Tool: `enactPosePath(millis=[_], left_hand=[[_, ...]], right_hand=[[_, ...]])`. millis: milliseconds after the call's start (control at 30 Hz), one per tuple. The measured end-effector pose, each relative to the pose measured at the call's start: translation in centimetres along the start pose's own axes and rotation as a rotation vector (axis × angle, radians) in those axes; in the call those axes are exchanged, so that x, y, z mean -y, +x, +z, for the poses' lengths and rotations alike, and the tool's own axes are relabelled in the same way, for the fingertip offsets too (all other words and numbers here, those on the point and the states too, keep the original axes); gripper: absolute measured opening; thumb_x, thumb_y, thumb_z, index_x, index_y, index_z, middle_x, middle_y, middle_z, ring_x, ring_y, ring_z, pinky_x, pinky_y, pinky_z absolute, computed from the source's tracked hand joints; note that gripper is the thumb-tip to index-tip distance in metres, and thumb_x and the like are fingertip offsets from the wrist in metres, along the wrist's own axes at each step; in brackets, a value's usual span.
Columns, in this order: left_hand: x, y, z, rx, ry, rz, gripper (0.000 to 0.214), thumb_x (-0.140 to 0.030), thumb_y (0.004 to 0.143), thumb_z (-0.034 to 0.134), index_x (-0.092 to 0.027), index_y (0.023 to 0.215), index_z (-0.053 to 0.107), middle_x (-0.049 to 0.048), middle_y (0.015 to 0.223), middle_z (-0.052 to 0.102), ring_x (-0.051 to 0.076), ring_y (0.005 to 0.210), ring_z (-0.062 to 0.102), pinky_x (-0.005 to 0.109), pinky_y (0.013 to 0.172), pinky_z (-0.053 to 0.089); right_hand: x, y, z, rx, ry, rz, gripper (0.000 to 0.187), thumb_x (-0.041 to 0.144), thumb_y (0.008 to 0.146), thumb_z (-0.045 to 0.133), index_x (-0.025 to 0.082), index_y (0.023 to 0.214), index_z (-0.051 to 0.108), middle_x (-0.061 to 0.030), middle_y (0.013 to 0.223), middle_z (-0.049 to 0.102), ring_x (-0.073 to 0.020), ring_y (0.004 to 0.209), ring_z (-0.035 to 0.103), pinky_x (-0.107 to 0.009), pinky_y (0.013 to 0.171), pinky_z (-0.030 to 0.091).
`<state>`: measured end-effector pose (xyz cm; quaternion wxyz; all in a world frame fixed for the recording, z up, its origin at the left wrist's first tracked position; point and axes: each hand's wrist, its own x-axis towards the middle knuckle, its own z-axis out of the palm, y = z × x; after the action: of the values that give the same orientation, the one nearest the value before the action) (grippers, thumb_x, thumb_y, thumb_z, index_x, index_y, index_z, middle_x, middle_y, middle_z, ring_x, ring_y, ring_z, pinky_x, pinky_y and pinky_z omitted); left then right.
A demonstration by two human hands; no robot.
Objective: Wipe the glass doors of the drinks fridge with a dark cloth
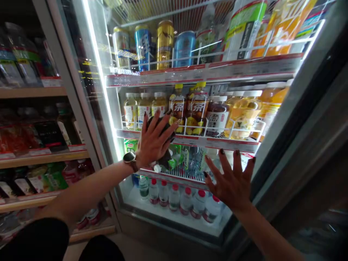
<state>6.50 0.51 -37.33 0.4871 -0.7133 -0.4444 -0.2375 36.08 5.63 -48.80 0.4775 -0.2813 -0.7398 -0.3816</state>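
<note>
My left hand, with a watch on its wrist, reaches into a lit drinks fridge. Its fingers are spread flat against a dark bottle, which leans at the front of the third shelf. My right hand hovers lower and to the right, open with its fingers apart and holding nothing. It is in front of the shelf edge and a clear water bottle. Small red-capped water bottles stand on the fridge floor below both hands.
Tea and juice bottles fill the shelf above my hands, behind a white wire rail. Cans line the top shelf. The open glass door stands at the right. Dim store shelves with packaged goods are at the left.
</note>
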Motion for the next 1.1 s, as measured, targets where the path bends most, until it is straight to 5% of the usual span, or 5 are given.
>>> enactPosePath(millis=[267,567,867,967,1100], left_hand=[[-4.6,-9.1,2.6,0.327,-0.238,0.751,0.070,-0.014,0.092,0.055,-0.047,0.153,0.045,-0.0112,0.162,0.046,0.008,0.152,0.039,0.025,0.124,0.039],[-2.8,4.6,-0.6,-0.052,-0.066,0.336,0.066,-0.028,0.098,0.057,-0.030,0.160,0.035,0.0032,0.169,0.035,0.030,0.163,0.015,0.063,0.132,0.011],[-9.7,-7.6,5.3,0.025,-0.163,1.041,0.054,-0.019,0.087,0.060,-0.031,0.139,0.062,-0.0012,0.163,0.045,0.016,0.153,0.039,0.035,0.124,0.038],[-7.6,-4.3,3.7,0.057,-0.184,1.124,0.050,-0.019,0.089,0.059,-0.033,0.137,0.063,-0.0030,0.161,0.048,0.014,0.154,0.039,0.034,0.128,0.034],[-4.2,5.9,-0.6,0.114,-0.108,0.745,0.063,-0.022,0.094,0.059,-0.033,0.155,0.043,0.0000,0.166,0.041,0.022,0.160,0.027,0.050,0.134,0.018]], right_hand=[[0.1,0.6,-0.7,0.053,0.018,-0.018,0.082,0.038,0.097,0.060,0.034,0.167,0.017,-0.0055,0.176,0.019,-0.0382,0.163,0.010,-0.070,0.128,0.013],[-2.3,-1.5,-1.7,0.107,-0.066,0.059,0.079,0.032,0.102,0.052,0.026,0.168,0.010,-0.0135,0.174,0.024,-0.0352,0.161,0.023,-0.066,0.128,0.019],[-2.7,-1.7,-0.9,0.038,-0.105,0.014,0.072,0.029,0.102,0.045,0.019,0.168,0.018,-0.0150,0.167,0.039,-0.0311,0.161,0.025,-0.059,0.130,0.019],[-2.6,-1.6,-1.3,0.072,-0.082,0.032,0.073,0.028,0.101,0.048,0.020,0.167,0.019,-0.0147,0.167,0.039,-0.0310,0.160,0.027,-0.060,0.129,0.022],[-2.5,-1.6,-1.5,0.074,-0.057,0.041,0.070,0.027,0.101,0.048,0.020,0.166,0.024,-0.0136,0.167,0.040,-0.0304,0.161,0.026,-0.059,0.130,0.022]])
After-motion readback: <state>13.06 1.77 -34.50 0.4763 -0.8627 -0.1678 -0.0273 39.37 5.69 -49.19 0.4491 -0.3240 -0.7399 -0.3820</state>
